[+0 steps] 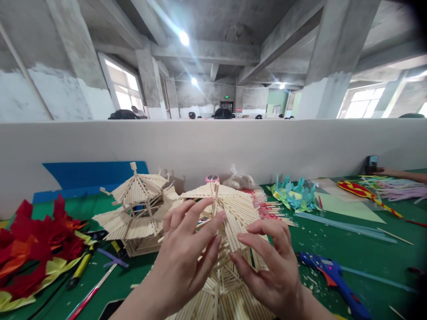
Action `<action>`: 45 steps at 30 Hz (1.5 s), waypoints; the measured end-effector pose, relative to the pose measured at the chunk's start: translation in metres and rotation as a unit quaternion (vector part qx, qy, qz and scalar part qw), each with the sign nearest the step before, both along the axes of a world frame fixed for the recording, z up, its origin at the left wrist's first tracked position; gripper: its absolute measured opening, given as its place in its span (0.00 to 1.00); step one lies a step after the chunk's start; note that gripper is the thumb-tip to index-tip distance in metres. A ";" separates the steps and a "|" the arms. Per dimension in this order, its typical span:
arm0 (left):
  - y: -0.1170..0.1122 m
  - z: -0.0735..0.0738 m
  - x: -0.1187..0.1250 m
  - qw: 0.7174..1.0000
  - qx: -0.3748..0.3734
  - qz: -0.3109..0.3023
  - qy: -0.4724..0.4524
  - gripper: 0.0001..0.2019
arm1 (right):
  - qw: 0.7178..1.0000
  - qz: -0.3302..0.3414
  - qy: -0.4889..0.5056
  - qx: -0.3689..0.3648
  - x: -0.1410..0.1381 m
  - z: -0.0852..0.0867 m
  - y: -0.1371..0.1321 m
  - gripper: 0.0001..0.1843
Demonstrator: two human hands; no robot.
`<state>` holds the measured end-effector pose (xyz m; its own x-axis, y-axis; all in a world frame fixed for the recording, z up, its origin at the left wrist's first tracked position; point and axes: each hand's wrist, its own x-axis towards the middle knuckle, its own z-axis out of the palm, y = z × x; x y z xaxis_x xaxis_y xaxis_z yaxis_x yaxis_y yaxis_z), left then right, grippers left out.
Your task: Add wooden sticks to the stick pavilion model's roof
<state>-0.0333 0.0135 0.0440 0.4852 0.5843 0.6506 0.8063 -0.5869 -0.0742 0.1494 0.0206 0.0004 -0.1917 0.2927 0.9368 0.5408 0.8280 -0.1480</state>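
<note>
The right hand (271, 253) is pinching the lower end of a stick strip (232, 230), whose long axis is slanting up-left across the stick model (245, 206), where the left hand (190, 242) (half-curled, its hold unclear) is bordering the upper end.

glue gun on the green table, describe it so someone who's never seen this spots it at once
On the green table, find the large stick model in the centre foreground. To its right, nearer than the pale-blue strips, lies the glue gun. Its deep-blue body, red trigger and small glowing light set it apart from those thin strips.
</note>
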 end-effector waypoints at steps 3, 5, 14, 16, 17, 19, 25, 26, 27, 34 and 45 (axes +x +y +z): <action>0.000 0.000 0.000 1.000 -0.004 0.002 0.003 0.17 | 1.000 -0.002 0.001 0.000 0.000 0.000 0.000 0.14; 0.000 0.000 0.000 1.000 -0.002 0.000 0.002 0.17 | 1.000 -0.002 0.003 -0.001 -0.001 0.001 0.000 0.14; -0.001 -0.001 -0.001 1.000 0.004 -0.004 0.001 0.20 | 1.000 -0.006 -0.015 0.010 -0.003 0.002 -0.001 0.12; -0.002 -0.001 -0.001 1.000 0.007 -0.006 0.000 0.19 | 0.999 -0.015 -0.016 0.034 -0.004 0.001 0.000 0.10; -0.002 -0.001 -0.001 1.000 0.007 -0.006 0.000 0.19 | 0.999 -0.017 -0.015 0.043 -0.004 0.000 0.001 0.10; -0.001 -0.001 -0.001 1.000 0.007 -0.005 0.002 0.18 | 0.999 -0.016 -0.011 0.050 -0.004 -0.003 0.003 0.11; -0.001 0.000 -0.001 1.000 0.000 -0.004 0.003 0.18 | 0.997 -0.004 -0.002 0.078 -0.003 -0.010 0.006 0.13; -0.001 0.000 -0.001 1.000 -0.001 -0.004 0.003 0.18 | 0.997 -0.002 -0.002 0.082 -0.003 -0.009 0.006 0.13; 0.000 0.000 -0.001 1.000 0.000 -0.006 0.004 0.19 | 0.997 -0.001 -0.004 0.083 -0.002 -0.009 0.006 0.13; 0.000 -0.001 -0.003 1.000 0.004 -0.014 0.004 0.19 | 0.996 -0.014 -0.016 0.083 -0.002 -0.005 0.004 0.12; -0.001 -0.002 -0.003 1.000 0.007 -0.012 0.004 0.20 | 0.996 -0.011 -0.008 0.093 -0.003 -0.007 0.005 0.12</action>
